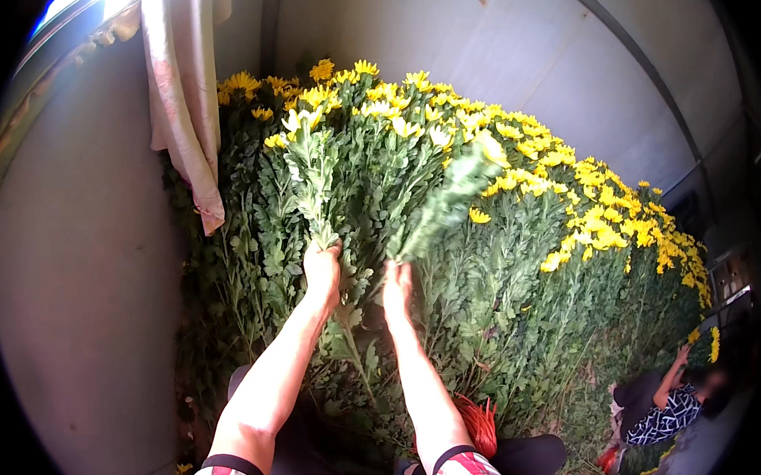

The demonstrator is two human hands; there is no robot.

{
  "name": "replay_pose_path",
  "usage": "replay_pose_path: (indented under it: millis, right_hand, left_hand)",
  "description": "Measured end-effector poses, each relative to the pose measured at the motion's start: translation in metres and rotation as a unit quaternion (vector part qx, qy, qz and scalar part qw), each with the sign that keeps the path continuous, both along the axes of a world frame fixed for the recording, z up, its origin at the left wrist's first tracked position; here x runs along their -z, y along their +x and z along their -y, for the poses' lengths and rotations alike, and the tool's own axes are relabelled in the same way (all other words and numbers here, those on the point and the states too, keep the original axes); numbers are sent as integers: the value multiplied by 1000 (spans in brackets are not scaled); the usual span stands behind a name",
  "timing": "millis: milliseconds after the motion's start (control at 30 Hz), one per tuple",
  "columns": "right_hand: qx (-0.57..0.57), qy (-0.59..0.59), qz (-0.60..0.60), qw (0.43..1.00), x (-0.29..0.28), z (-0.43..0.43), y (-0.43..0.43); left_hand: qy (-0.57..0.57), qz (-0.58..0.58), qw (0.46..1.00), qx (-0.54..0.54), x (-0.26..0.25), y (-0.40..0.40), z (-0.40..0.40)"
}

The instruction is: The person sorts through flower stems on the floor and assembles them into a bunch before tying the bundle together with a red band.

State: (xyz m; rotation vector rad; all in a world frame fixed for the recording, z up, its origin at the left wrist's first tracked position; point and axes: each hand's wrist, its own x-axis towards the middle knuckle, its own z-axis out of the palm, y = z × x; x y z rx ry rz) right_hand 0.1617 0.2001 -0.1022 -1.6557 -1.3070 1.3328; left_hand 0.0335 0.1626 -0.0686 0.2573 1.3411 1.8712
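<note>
My left hand (323, 273) is closed around the leafy stem of a yellow chrysanthemum (315, 189), which stands upright with its bloom at the top. To its right, my right hand (396, 287) grips the lower part of another chrysanthemum stem (446, 198). This second stem tilts up to the right and is blurred. Both hands are in front of a dense bank of cut yellow chrysanthemums (504, 250), whose blooms line the upper edge. The cut ends of the two held stems cannot be made out.
A bundle of red plastic ties (479, 426) lies by my right knee. A pale cloth (184, 119) hangs at the upper left beside a grey wall (79, 272). Loose leaves (576, 408) litter the floor. At the lower right another person (667, 409) sits with one arm raised towards flowers.
</note>
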Motion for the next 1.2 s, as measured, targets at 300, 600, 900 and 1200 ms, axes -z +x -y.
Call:
replay_pose_path:
  millis: [300,600,900,1200]
  right_hand:
    - [-2,100,266,959,59,-70,-53]
    - [-57,282,142,947,-61,-58,84]
    - [-124,348,461,807,-100,-116,196]
    - [-116,105,63,986,-14,26,97]
  left_hand:
    - [43,33,998,-10,-43,14,-4]
    - [19,-20,999,-22,-43,-9,16]
    - [89,73,990,75,-60,21,13]
    - [61,276,950,130,-44,54,14]
